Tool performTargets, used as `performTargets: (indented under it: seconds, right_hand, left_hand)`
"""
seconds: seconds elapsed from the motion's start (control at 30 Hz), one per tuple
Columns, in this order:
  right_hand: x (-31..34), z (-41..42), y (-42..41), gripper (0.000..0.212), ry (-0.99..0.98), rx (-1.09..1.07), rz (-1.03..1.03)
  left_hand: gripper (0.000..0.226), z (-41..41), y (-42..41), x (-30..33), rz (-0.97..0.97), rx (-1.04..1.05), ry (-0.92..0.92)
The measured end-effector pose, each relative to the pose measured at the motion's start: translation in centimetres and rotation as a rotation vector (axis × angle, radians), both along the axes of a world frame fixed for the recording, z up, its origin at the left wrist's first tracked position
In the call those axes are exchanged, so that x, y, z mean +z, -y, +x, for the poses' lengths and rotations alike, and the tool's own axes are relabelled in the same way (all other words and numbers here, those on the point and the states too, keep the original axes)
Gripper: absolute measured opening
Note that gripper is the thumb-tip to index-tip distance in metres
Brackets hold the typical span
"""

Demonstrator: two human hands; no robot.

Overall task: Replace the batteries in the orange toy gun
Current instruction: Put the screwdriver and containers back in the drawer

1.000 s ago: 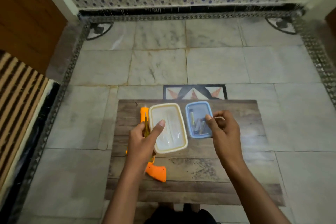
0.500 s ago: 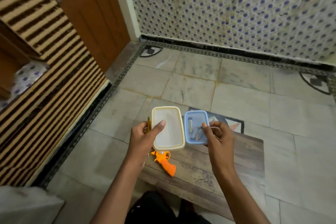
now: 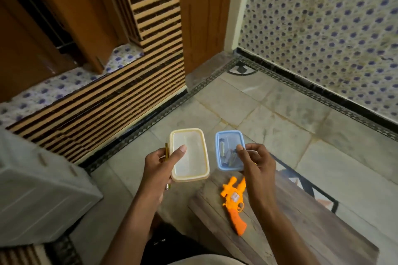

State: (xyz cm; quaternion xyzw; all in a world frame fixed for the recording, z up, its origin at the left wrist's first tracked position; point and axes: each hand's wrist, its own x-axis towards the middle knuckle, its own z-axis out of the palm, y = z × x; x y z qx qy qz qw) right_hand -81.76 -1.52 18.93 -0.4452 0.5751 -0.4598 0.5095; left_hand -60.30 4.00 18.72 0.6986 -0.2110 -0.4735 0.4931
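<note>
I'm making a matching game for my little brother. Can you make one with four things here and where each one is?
Things:
1. cream lid
2. blue box
3. orange toy gun
4. screwdriver

Places:
A. lying on the wooden table
B. pinched in the right hand
C. in the left hand, behind the lid's edge
D. under the left thumb

Pairs: 1-D, 2-B, 3-A, 4-C
</note>
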Motion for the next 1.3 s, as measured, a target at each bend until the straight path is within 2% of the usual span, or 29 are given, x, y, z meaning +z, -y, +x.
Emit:
performTargets:
  seconds: [0.27,0.37,0.57,0.7,0.8,1.0,1.17,1.3]
  right_hand:
    - [0.7,21.0,4.3,0.014,0.052,0.126,0.024]
    - [1.3,26.3,5.3,0.011,0.057,0.187,0.023]
    - [1.9,39.6,7.5,0.012,0.09,0.377,-0.015]
    - [1.4,47.1,9.5,0.019,0.145,0.512,-0.013]
    - [0.8,52.1,11.2,0.015,0.142,0.614,-0.017]
    - [-0.1,62.9,15.1,0.009,0.075,0.912,-0.027]
    - [-1.2,70.9,16.8,0.012,0.022,1.137,-0.032]
    - [-3.0,78.1,15.7,0.016,-0.032,1.315,-0.058]
  left_hand:
    - [0.032,19.4,1.3,1.0,-0.016,0.171,0.015]
    - [0.034,23.9,2.0,1.9,-0.052,0.217,0.003]
    - [0.031,35.3,1.4,2.1,-0.059,0.48,-0.042]
    - [0.052,40.5,0.6,1.4,-0.085,0.643,-0.058]
    - [0.041,43.8,0.6,0.6,-0.077,0.777,-0.056]
    - [0.04,49.6,2.0,-1.2,-0.067,1.066,-0.066]
    - [0.057,52.8,2.4,-2.7,-0.097,1.3,-0.077]
    - [0.04,56.0,1.4,-3.8,-0.033,1.483,-0.126]
